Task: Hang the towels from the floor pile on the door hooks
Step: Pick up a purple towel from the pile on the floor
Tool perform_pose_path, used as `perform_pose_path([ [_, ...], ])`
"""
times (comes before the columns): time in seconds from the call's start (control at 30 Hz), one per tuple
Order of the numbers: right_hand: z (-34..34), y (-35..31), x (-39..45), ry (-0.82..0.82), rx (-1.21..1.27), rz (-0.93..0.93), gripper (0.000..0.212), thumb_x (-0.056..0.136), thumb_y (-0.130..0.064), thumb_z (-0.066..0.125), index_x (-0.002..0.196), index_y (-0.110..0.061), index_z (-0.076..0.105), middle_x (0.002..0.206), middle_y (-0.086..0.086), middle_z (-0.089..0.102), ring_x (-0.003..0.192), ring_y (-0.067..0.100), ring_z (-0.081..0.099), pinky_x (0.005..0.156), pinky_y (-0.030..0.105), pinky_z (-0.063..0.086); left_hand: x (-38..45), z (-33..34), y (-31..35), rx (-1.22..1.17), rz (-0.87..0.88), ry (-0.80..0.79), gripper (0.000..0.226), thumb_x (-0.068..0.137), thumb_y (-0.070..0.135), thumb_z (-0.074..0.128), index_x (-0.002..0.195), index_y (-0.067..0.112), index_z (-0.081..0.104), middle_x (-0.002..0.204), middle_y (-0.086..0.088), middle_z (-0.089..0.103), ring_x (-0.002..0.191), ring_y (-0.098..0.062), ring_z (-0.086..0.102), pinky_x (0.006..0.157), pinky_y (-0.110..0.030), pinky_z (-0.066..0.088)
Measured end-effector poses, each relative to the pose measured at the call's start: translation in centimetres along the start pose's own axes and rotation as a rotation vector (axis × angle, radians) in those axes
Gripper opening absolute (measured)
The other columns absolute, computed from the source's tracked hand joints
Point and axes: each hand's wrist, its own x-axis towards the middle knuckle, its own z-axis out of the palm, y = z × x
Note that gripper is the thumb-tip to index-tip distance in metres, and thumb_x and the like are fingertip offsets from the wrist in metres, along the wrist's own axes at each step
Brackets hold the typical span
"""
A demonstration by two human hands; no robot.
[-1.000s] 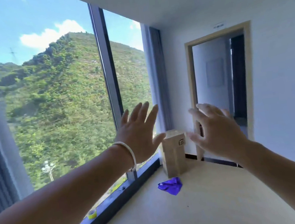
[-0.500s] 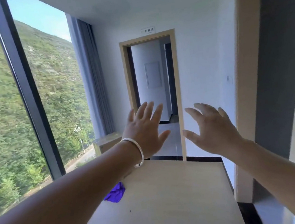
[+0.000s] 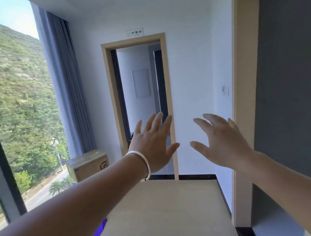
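Cloth (image 3: 99,229), purple, on floor (image 3: 162,218) low left, half hidden under left arm: likely soft, light, limp; best pinched at an edge. Left hand (image 3: 154,147) and right hand (image 3: 221,143) spread wide, empty. No hooks visible.

Counted outward from the far doorway (image 3: 143,107): 2 bare hands raised before it, the left hand (image 3: 152,147) and the right hand (image 3: 222,143), both empty with fingers spread; 1 bracelet (image 3: 143,166); 1 cardboard box (image 3: 88,165) left of it; 1 purple cloth (image 3: 100,229) nearer; 1 sign (image 3: 135,33) above.
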Motion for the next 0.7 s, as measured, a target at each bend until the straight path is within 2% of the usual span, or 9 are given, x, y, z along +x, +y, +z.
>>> perform_pose_path([
  [0.4, 10.4, 1.3, 17.0, -0.003, -0.016, 0.026, 0.068, 0.091, -0.062, 0.038, 0.149, -0.03, 0.023, 0.157, 0.0, 0.021, 0.145, 0.018, 0.015, 0.117, 0.047, 0.012, 14.3, 12.0, -9.7, -0.027, 0.025, 0.056, 0.075, 0.092, 0.066, 0.026, 0.15, 0.028, -0.003, 0.16, -0.001, 0.002, 0.147, -0.023, -0.003, 0.114, -0.047, -0.002],
  [0.7, 17.6, 3.7, 25.2, -0.02, -0.028, 0.051, 0.068, 0.09, -0.063, 0.038, 0.148, -0.032, 0.022, 0.157, 0.0, 0.021, 0.145, 0.018, 0.014, 0.117, 0.047, 0.013, 21.6, 19.7, -13.3, -0.041, 0.035, 0.028, 0.077, 0.092, 0.066, 0.024, 0.151, 0.026, -0.006, 0.161, -0.002, -0.001, 0.147, -0.023, -0.005, 0.114, -0.046, -0.005],
])
